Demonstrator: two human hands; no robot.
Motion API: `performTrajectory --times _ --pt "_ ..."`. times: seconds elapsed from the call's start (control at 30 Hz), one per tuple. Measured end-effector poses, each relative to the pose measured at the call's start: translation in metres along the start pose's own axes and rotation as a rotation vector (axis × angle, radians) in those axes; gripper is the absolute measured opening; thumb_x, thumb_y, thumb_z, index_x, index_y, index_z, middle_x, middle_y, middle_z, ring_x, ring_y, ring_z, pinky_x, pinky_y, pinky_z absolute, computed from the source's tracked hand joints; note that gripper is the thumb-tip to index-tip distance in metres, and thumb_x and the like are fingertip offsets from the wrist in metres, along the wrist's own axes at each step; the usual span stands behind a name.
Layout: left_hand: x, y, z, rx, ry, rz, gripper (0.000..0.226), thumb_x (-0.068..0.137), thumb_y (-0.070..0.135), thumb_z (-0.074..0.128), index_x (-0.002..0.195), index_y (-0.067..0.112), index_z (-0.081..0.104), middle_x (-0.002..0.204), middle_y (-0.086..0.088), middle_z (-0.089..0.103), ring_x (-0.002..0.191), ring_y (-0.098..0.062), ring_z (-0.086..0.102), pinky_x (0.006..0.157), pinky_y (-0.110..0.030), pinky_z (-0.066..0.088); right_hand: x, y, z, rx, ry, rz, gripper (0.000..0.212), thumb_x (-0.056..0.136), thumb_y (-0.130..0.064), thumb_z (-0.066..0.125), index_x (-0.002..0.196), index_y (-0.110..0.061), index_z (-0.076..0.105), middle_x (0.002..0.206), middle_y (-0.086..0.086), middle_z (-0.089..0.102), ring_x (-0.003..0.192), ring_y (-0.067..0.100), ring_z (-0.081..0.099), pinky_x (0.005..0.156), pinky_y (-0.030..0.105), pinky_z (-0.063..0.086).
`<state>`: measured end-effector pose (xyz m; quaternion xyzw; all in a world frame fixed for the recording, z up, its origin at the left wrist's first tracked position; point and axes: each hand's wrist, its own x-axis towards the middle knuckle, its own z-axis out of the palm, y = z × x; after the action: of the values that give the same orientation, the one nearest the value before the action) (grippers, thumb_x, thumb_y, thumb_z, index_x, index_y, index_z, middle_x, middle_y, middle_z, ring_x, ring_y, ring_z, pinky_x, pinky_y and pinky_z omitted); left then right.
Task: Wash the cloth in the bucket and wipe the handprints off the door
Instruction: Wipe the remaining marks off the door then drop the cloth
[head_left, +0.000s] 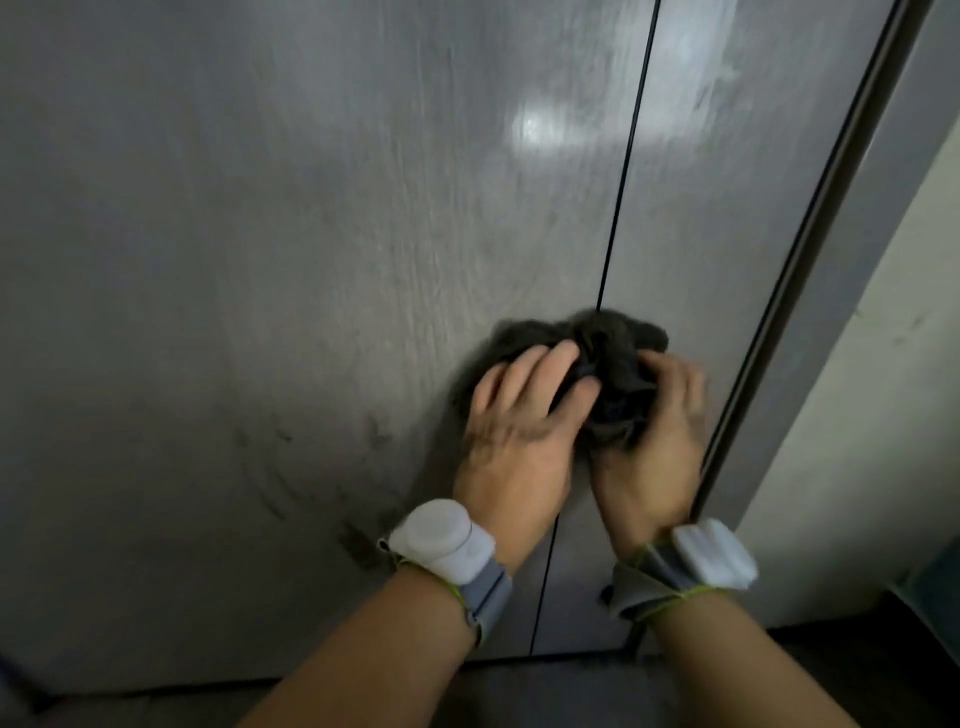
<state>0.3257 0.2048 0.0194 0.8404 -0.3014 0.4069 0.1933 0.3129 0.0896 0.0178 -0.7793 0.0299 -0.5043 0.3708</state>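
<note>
Two hands bunched on the dark cloth (613, 358), pressed against the grey door (260, 260) right over its vertical seam. Left hand (519, 421) fingers curled in, right hand (660, 431) gripping too. Smudges left of cloth, blurry.

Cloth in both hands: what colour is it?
Dark grey, nearly charcoal. The cloth shows best in the head view, bunched against the door.
</note>
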Motion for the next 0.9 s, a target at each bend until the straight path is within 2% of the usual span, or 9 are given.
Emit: performTrajectory --times 0.1,0.17,0.27,0.37,0.5,0.67,0.73,0.8,0.9 --pt "-0.053 -0.013 0.019 0.09 -0.147 0.006 0.041 0.082 0.017 0.043 0.112 0.02 0.071 0.128 -0.009 0.063 0.12 -0.026 0.042 0.094 -0.041 0.049 -0.026 0.012 0.004 -0.061 -0.163 0.053 0.041 0.065 0.006 0.067 0.104 -0.008 0.063 0.11 0.009 0.057 0.1 0.034 0.059 0.089 0.035 0.047" --pt "-0.088 -0.02 0.022 0.103 -0.407 -0.101 0.048 0.082 0.02 0.037 0.118 0.026 0.068 0.134 -0.008 0.058 0.123 -0.028 0.045 0.094 -0.037 0.05 -0.043 0.019 0.005 -0.115 -0.362 0.091 0.039 0.067 0.004 0.067 0.102 -0.013 0.065 0.11 0.005 0.06 0.101 0.029 0.061 0.088 0.027 0.044" --pt "-0.115 -0.026 0.021 0.06 -0.665 -0.259 0.05 0.097 0.024 0.033 0.145 0.035 0.032 0.161 0.0 0.009 0.144 -0.025 0.017 0.115 -0.033 0.022 -0.076 0.021 0.004 -0.161 -0.55 0.245 0.04 0.075 0.003 0.059 0.11 -0.016 0.065 0.119 0.005 0.06 0.11 0.026 0.059 0.094 0.025 0.04" --pt "-0.095 -0.02 0.006 -0.047 -0.457 -0.243 0.057 0.089 0.019 0.049 0.143 0.031 0.036 0.158 -0.003 0.017 0.141 -0.029 0.025 0.114 -0.038 0.028 -0.069 0.005 0.001 -0.038 -0.352 0.28 0.044 0.074 0.005 0.055 0.111 -0.018 0.063 0.12 0.005 0.059 0.105 0.02 0.061 0.09 0.018 0.04" --pt "-0.045 -0.031 -0.019 -0.064 -0.019 -0.141 0.061 0.076 0.006 0.062 0.134 0.021 0.051 0.145 -0.008 0.039 0.131 -0.032 0.041 0.109 -0.046 0.037 -0.029 -0.018 0.01 0.139 -0.082 0.022 0.043 0.072 -0.005 0.053 0.114 -0.014 0.06 0.113 0.002 0.054 0.099 0.003 0.053 0.091 0.005 0.036" --pt "-0.103 -0.065 -0.027 0.124 -0.27 -0.161 0.05 0.058 0.001 0.08 0.107 0.008 0.072 0.122 -0.02 0.064 0.107 -0.041 0.063 0.085 -0.054 0.054 -0.084 -0.024 0.047 0.045 -0.397 0.043 0.039 0.072 0.008 0.06 0.106 -0.009 0.065 0.111 0.008 0.06 0.103 0.026 0.06 0.088 0.012 0.036" --pt "-0.124 -0.078 -0.036 0.102 -0.356 -0.192 0.044 0.066 0.004 0.077 0.109 0.009 0.072 0.124 -0.019 0.062 0.109 -0.04 0.062 0.082 -0.052 0.055 -0.096 -0.024 0.052 -0.025 -0.509 0.099 0.036 0.072 0.006 0.062 0.104 -0.011 0.066 0.111 0.005 0.06 0.103 0.028 0.06 0.083 0.01 0.034" --pt "-0.121 -0.087 -0.05 0.056 -0.292 -0.164 0.038 0.082 0.012 0.056 0.118 0.01 0.067 0.13 -0.019 0.057 0.116 -0.04 0.057 0.091 -0.052 0.051 -0.09 -0.034 0.054 -0.036 -0.48 0.113 0.038 0.071 0.004 0.061 0.105 -0.014 0.064 0.113 0.004 0.058 0.101 0.03 0.061 0.081 0.014 0.036" --pt "-0.084 -0.108 -0.072 0.042 0.024 -0.126 0.043 0.086 0.013 0.047 0.128 0.013 0.057 0.139 -0.013 0.046 0.126 -0.035 0.044 0.107 -0.045 0.038 -0.068 -0.073 0.069 0.093 -0.293 -0.011 0.046 0.069 -0.005 0.055 0.112 -0.019 0.058 0.115 0.003 0.053 0.096 0.023 0.059 0.081 0.015 0.039"
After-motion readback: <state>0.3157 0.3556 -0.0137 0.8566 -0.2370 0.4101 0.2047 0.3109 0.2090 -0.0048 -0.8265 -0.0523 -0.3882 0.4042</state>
